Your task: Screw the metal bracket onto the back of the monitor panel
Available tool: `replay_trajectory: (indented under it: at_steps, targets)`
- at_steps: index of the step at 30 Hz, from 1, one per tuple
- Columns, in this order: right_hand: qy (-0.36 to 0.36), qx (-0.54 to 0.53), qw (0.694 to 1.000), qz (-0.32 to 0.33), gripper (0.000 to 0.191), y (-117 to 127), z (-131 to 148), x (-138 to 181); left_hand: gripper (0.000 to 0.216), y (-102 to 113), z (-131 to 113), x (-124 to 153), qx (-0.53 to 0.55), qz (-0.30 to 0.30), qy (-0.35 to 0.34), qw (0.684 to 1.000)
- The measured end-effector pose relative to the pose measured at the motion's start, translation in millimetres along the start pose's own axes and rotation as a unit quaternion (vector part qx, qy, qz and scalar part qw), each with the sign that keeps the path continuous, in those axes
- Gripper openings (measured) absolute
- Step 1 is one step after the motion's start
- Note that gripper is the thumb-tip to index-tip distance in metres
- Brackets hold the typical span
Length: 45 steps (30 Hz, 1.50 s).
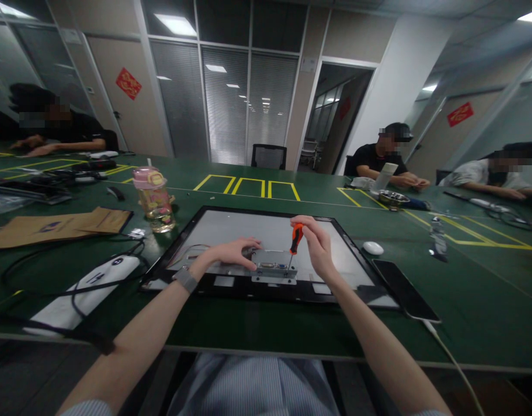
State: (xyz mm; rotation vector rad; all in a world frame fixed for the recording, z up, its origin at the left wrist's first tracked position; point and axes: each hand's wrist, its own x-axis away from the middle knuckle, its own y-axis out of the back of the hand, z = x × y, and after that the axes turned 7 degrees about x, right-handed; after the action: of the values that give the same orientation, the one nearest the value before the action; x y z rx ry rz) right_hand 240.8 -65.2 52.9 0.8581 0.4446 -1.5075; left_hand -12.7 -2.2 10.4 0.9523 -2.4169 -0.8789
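A flat display panel (266, 231) with a black frame lies on the green table in front of me. Near its front edge sits a metal bracket (274, 277) with blue and grey connector ports. My right hand (315, 242) grips an orange and black screwdriver (296, 238), held nearly upright. Its shaft reaches down to the right side of the bracket; whether the tip sits on a screw is too small to tell. My left hand (237, 253) rests at the bracket's left side, thumb and fingers apart, touching its edge. Thin wires run on the panel left of that hand.
To the left stand a pink-lidded bottle (155, 199), a brown paper bag (53, 226) and a white power strip (88, 292) with black cables. At the right lie a phone (404, 289) on a charging cable and a white case (373, 248). Several people sit across the table.
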Motion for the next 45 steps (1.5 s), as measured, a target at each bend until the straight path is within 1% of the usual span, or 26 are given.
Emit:
replay_trajectory:
  at_steps: [1, 3, 7, 9, 10, 12, 14, 15, 18, 21, 23, 25, 29, 33, 36, 39, 43, 45]
  targets:
    - [-0.006, -0.006, 1.000, 0.006, 0.023, 0, 1, 1, 0.075, 0, 0, 0, 0.000, 0.000, 0.001, 1.000]
    - [-0.011, -0.001, 1.000, 0.006, 0.022, -2, 0, 3, 0.075, 0, -1, 1, 0.002, 0.002, 0.006, 1.000]
    - [0.044, 0.091, 0.994, -0.040, 0.009, -5, -2, 4, 0.076, 0, -2, 1, 0.010, 0.004, 0.006, 1.000]
    - [0.062, 0.114, 0.990, -0.056, 0.005, -5, -1, 4, 0.077, 0, -1, 1, 0.010, 0.005, 0.006, 1.000]
    - [0.066, 0.116, 0.989, -0.058, 0.006, -5, 0, 4, 0.077, 0, -1, 1, 0.010, 0.006, 0.006, 1.000]
    - [0.070, 0.107, 0.990, -0.053, 0.016, -5, 2, 4, 0.077, 0, 0, 1, 0.006, 0.004, 0.007, 1.000]
    - [0.068, 0.084, 0.993, -0.040, 0.025, -5, 2, 5, 0.076, 0, -1, 1, 0.003, 0.001, 0.008, 1.000]
    - [0.064, 0.071, 0.995, -0.033, 0.027, -5, 2, 6, 0.076, 0, -1, 1, 0.002, 0.001, 0.008, 1.000]
    - [0.058, 0.069, 0.995, -0.032, 0.023, -7, 0, 6, 0.076, 1, -4, 1, 0.000, 0.003, 0.012, 1.000]
    - [0.057, 0.113, 0.990, -0.068, 0.013, -9, 0, 6, 0.076, 1, -6, 2, 0.005, 0.003, 0.012, 1.000]
    - [0.050, 0.114, 0.988, -0.090, 0.008, -11, 1, 7, 0.075, 1, -6, 2, 0.009, 0.002, 0.011, 1.000]
    - [0.044, 0.099, 0.990, -0.095, 0.010, -11, 2, 8, 0.075, 1, -5, 2, 0.011, 0.003, 0.013, 1.000]
    - [0.044, 0.071, 0.994, -0.064, 0.026, -11, 3, 9, 0.076, 1, -3, 2, 0.008, 0.007, 0.016, 1.000]
    - [0.045, 0.067, 0.995, -0.059, 0.020, -10, 1, 8, 0.076, 1, -2, 2, 0.008, 0.004, 0.013, 1.000]
    - [0.042, 0.090, 0.992, -0.081, 0.012, -11, 0, 7, 0.077, 0, -2, 2, 0.009, 0.005, 0.011, 1.000]
    - [0.034, 0.088, 0.990, -0.107, 0.005, -12, -1, 6, 0.076, 1, -1, 2, 0.011, 0.006, 0.004, 1.000]
    - [0.027, 0.076, 0.990, -0.117, 0.009, -11, 0, 6, 0.076, 1, -2, 2, 0.014, 0.003, 0.001, 1.000]
    - [0.011, 0.073, 0.992, -0.106, 0.014, -10, 2, 7, 0.076, 1, -3, 2, 0.011, 0.002, 0.004, 1.000]
